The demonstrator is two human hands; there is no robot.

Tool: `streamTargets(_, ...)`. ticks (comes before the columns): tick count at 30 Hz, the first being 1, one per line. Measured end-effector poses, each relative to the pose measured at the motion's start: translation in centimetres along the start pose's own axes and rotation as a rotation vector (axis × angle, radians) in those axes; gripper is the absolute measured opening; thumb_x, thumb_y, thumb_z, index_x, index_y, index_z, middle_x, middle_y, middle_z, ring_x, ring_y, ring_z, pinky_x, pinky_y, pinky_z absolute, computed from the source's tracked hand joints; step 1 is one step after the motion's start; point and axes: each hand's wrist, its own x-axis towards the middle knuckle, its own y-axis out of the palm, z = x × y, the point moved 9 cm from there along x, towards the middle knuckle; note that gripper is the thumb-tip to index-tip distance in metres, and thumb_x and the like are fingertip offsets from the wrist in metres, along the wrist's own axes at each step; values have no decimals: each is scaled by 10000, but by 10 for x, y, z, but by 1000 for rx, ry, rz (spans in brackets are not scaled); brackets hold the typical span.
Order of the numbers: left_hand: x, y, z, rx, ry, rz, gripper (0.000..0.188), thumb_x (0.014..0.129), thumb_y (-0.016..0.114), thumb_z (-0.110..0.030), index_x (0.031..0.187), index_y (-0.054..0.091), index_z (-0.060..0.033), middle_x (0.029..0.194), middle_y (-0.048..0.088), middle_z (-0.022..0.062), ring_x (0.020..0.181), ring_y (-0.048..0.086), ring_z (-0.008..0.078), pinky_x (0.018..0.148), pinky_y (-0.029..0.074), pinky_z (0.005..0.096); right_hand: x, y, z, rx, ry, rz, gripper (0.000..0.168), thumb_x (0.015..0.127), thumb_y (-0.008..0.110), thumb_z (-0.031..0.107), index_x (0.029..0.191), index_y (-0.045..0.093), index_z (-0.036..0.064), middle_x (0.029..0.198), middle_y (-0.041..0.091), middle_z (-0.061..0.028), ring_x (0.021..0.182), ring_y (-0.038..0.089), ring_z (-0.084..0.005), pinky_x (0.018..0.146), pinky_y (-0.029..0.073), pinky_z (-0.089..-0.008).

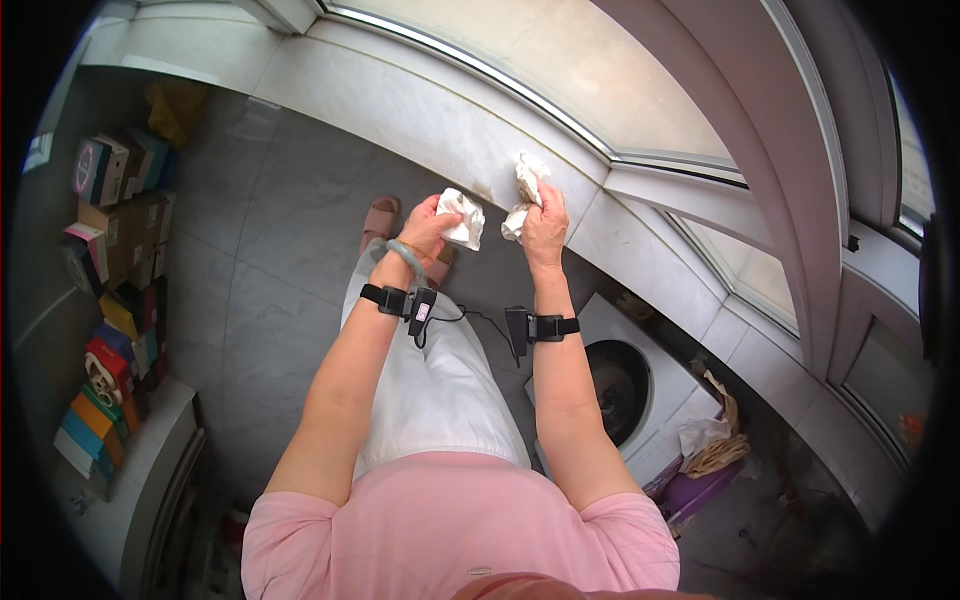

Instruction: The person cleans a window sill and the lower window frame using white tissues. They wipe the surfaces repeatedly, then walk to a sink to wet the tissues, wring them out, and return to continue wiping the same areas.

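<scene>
My left hand (pixel 426 231) grips a crumpled white paper tissue (pixel 463 217) between thumb and fingers, above the grey floor near the edge of the window ledge. To its right, my right hand (pixel 546 225) is closed on more crumpled tissue (pixel 531 180), which sticks out above and to the left of the fingers and looks dirty in places. That tissue is over the pale marble window sill (pixel 450 127); whether it touches the stone I cannot tell. A brownish smudge (pixel 480 190) marks the sill's edge between my hands.
A framed window (pixel 675 169) rises behind the sill. Below right stands a white appliance (pixel 667 397) with a round dark opening, beside a purple container (pixel 686 495) with paper and bags. Books and boxes (pixel 124 232) are stacked at the left. A cable (pixel 480 313) links both wrist devices.
</scene>
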Motion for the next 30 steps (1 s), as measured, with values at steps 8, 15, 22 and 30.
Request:
streamTargets(8,30,-9,7,37,21,-70,469,767,593,39,1215,455,45,1134,575,132,1036,580,223,894,466,320,-1,29,24,-53,-202,109,433,674,433,-96,1035,644,17,982,600,-168,947,574,-337,872,458,-394)
streamTargets(15,33,-12,5,-38,37,-33,480,727,598,65,1192,483,44,1093,590,122,987,592,216,874,464,314,-16,50,47,-36,-268,220,400,717,425,-103,1027,649,17,995,620,-157,941,599,-313,854,478,-368)
streamTargets(22,30,-16,-2,2,6,18,466,769,590,41,1217,459,36,1122,579,113,1016,584,211,889,459,314,-20,46,29,295,43,361,385,758,394,-60,1054,633,-3,981,630,-136,916,617,-231,826,470,-288)
streamTargets(30,28,-15,-4,-54,5,28,455,770,592,48,1207,463,36,1120,587,118,1009,593,206,888,466,312,-26,63,48,168,-111,399,383,754,409,-54,1066,626,-11,1006,626,-153,919,606,-273,860,453,-305)
